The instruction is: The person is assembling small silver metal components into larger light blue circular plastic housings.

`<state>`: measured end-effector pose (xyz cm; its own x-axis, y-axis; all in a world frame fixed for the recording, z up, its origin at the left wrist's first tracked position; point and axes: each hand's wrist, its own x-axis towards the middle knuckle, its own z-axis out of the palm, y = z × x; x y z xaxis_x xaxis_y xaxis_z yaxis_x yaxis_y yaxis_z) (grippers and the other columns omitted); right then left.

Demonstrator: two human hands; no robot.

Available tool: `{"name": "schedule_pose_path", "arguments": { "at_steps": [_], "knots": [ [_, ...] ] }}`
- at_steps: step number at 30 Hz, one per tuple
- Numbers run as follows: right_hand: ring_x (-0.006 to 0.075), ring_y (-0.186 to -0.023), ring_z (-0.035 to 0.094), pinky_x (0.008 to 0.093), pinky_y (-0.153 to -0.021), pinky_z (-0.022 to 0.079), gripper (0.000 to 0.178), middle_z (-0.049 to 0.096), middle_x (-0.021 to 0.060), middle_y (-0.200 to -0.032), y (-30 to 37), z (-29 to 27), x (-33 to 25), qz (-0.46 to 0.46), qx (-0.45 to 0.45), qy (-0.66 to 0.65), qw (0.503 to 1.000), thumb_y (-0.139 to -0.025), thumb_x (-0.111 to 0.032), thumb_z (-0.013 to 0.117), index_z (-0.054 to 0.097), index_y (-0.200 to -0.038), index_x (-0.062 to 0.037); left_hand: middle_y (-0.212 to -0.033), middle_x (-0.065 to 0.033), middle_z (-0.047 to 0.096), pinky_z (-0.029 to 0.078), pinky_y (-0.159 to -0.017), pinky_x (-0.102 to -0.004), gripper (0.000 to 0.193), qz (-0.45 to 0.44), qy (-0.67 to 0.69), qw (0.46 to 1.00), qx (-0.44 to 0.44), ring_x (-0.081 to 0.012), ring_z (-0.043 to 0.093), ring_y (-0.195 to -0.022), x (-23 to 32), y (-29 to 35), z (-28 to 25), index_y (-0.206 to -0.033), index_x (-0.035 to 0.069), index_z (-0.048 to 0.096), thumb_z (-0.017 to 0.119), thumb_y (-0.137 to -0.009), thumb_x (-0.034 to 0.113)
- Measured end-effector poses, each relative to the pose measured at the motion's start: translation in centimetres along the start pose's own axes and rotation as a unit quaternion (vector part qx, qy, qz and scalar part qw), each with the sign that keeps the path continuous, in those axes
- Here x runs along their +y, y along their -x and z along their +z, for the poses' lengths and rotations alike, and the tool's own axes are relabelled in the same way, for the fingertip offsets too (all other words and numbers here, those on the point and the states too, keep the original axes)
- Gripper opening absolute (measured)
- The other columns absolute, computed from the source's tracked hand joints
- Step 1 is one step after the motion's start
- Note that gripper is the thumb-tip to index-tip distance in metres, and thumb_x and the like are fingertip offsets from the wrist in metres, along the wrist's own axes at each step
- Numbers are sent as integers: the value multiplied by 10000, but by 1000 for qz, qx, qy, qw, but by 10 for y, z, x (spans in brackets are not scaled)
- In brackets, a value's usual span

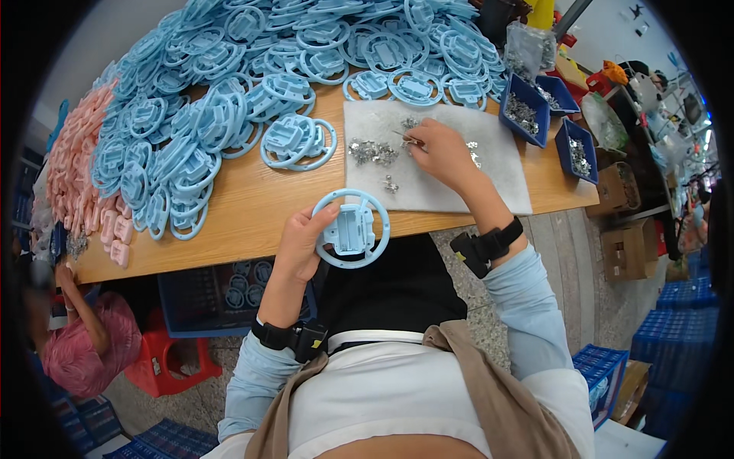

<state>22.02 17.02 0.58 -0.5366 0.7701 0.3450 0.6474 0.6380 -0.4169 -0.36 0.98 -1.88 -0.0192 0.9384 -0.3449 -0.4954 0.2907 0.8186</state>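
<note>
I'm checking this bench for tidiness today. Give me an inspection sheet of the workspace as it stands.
Surface: wooden table, white felt mat on its right part.
Job's things: blue ring part; small metal pieces scattered on the mat.
Clutter: big heap of blue ring parts; pink parts at the left end; blue bins of metal bits at right.
Grips: left hand holds the ring part; right hand pinches a metal piece on the mat.
Cables: nothing seen.
Surroundings: blue crate under the table; cardboard boxes at right; another person's arm at left.

Blue ring part [351, 228] in left hand [300, 243]
</note>
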Motion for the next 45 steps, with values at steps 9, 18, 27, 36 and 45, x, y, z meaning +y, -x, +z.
{"name": "schedule_pose_path", "arguments": {
  "at_steps": [9,18,27,36,45],
  "knots": [
    [274,-679,566,374,-620,447,120,566,100,-776,-26,2,4,-64,-84,106,989,-753,-114,626,662,-828,-27,-789,-24,640,446,-510,-180,241,2,7,1000,10,-63,587,-626,3,1,8,-982,10,634,652,-844,206],
    [14,-530,412,177,-463,295,174,568,-23,-637,7,-14,-57,224,-14,-412,883,-771,-151,695,676,-820,15,-774,-21,622,442,-573,-204,239,158,-150,976,0,-53,554,-673,9,-14,33,-962,-11,652,668,-831,188],
    [37,-611,509,188,-539,388,157,620,15,-701,22,10,-84,187,9,-445,876,-791,-120,681,678,-843,28,-741,-12,623,439,-592,-209,222,240,-305,921,10,-54,548,-675,15,-20,43,-940,-31,656,651,-833,164],
    [54,-548,513,212,-512,411,139,603,26,-598,11,13,-74,140,140,-301,933,-760,-101,653,657,-751,38,-740,-73,659,461,-583,-238,241,183,-249,951,1,-97,591,-642,11,-49,42,-909,-50,664,652,-799,165],
    [78,-527,520,240,-501,409,179,606,37,-599,26,7,-26,204,77,-233,948,-723,-141,676,661,-768,32,-799,-47,651,457,-591,-208,240,94,-228,969,-30,-76,581,-674,27,-61,43,-933,-46,658,647,-835,173]
  ]
}}
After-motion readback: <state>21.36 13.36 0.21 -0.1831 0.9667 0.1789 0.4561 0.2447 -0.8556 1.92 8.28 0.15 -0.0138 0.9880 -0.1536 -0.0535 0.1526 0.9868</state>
